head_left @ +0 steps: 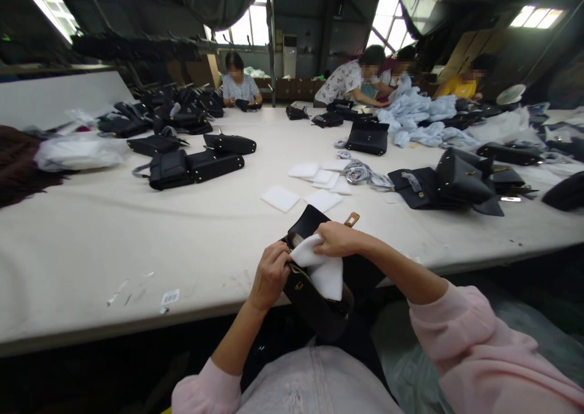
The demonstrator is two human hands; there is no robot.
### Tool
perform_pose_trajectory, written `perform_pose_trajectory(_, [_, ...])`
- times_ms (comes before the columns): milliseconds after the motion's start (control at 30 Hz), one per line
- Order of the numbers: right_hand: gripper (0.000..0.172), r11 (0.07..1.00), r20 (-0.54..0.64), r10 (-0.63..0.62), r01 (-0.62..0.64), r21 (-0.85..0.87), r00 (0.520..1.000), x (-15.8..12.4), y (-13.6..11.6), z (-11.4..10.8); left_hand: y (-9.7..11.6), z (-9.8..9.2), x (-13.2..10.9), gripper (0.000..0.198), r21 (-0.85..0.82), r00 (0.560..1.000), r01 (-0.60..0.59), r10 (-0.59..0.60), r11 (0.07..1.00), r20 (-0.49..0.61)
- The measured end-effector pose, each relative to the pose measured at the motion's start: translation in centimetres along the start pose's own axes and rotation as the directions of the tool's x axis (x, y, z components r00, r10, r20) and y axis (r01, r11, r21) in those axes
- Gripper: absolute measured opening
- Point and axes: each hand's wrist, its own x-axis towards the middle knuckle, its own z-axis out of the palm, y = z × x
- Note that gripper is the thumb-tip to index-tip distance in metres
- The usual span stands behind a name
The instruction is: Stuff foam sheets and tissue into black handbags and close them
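Here, lower centre, my right hand (338, 238) pinches the white sheet (329, 278), likely soft, best held edgewise; my left hand (270, 273) grips the black bag (305, 300).

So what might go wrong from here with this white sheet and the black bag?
The white sheet is bent in the right hand, so it might crease at the opening of the black bag. The bag appears to jut past the near edge of the table, so it may slip if the left hand loosens.
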Motion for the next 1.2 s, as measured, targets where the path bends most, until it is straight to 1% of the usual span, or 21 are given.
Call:
perform_pose_trajectory(67, [0.025,0.991,-0.040,0.058,-0.062,-0.122,0.998,0.3,-0.6,0.3,0.0,-0.2,0.0,0.020,-0.027,1.000,0.011,-0.011,1.000,0.004])
perform_pose_trajectory(133, [0.025,0.977,-0.075,0.070,-0.084,-0.198,0.995,0.2,-1.2,0.3,-0.2,-0.5,0.0,0.020,-0.040,0.999,0.032,-0.031,0.999,0.019])
perform_pose_trajectory(167, [0.024,0.975,-0.084,0.048,-0.065,-0.211,0.995,0.1,-1.4,0.2,-0.3,-0.6,0.0,0.020,-0.043,0.999,0.041,-0.040,0.998,0.028])
perform_pose_trajectory(267, [0.021,0.982,-0.067,-0.078,0.065,-0.179,0.995,-0.7,-1.8,-0.5,-0.5,-0.8,0.5,0.021,-0.034,0.997,0.052,-0.050,0.998,0.058])
perform_pose_trajectory(333, [0.021,0.983,-0.048,-0.103,0.094,-0.156,0.994,-1.0,-1.8,-0.8,-0.5,-0.8,0.9,0.021,-0.022,0.997,0.031,-0.029,0.999,0.065])
perform_pose_trajectory(400, [0.023,0.982,-0.019,-0.081,0.077,-0.172,0.997,-0.9,-1.7,-0.9,-0.5,-0.7,1.2,0.021,-0.012,0.997,0.001,0.000,1.000,0.074])
perform_pose_trajectory(467, [0.025,0.975,0.037,-0.079,0.085,-0.205,0.996,-0.5,-1.7,-0.6,-0.6,-0.6,1.6,0.021,0.004,0.996,-0.029,0.029,1.000,0.084])
perform_pose_trajectory(533, [0.029,0.965,0.087,-0.100,0.118,-0.233,0.991,0.0,-1.9,-0.2,-0.6,-0.6,1.8,0.022,0.039,0.994,-0.058,0.054,0.998,0.091])
perform_pose_trajectory(600, [0.034,0.958,0.084,-0.102,0.120,-0.262,0.991,0.5,-2.2,0.2,-0.6,-0.8,2.0,0.020,0.082,0.990,-0.097,0.088,0.992,0.109])
perform_pose_trajectory(667, [0.036,0.960,0.048,-0.097,0.106,-0.261,0.994,0.8,-2.5,0.4,-0.5,-1.2,2.2,0.017,0.122,0.983,-0.141,0.124,0.983,0.139])
perform_pose_trajectory(767, [0.034,0.985,0.037,-0.120,0.124,-0.118,0.992,1.0,-2.9,0.7,-0.2,-1.9,2.3,0.016,0.173,0.968,-0.200,0.167,0.964,0.189])
perform_pose_trajectory(867, [0.039,0.989,0.047,-0.147,0.146,0.024,0.988,1.3,-3.0,1.4,0.0,-2.3,2.4,0.018,0.212,0.953,-0.251,0.203,0.944,0.227])
perform_pose_trajectory(900, [0.038,0.991,0.032,-0.125,0.124,0.044,0.992,1.5,-3.0,1.7,0.0,-2.3,2.5,0.019,0.218,0.949,-0.264,0.213,0.939,0.234])
perform_pose_trajectory(967, [0.033,0.996,-0.007,-0.041,0.041,0.075,0.999,1.8,-2.8,2.3,0.3,-2.2,2.5,0.019,0.210,0.942,-0.284,0.231,0.936,0.243])
perform_pose_trajectory(1067, [0.029,0.987,-0.037,0.089,-0.083,0.135,0.995,1.5,-2.5,2.7,1.0,-1.8,2.5,0.018,0.152,0.930,-0.317,0.276,0.936,0.244])
perform_pose_trajectory(1133, [0.028,0.963,0.008,0.147,-0.145,0.229,0.989,0.9,-2.2,2.6,0.9,-1.7,2.2,0.016,0.117,0.922,-0.347,0.315,0.931,0.225])
perform_pose_trajectory(1200, [0.027,0.906,0.109,0.165,-0.194,0.376,0.980,0.4,-1.7,2.8,-0.2,-1.6,2.0,0.015,0.110,0.897,-0.413,0.383,0.904,0.220])
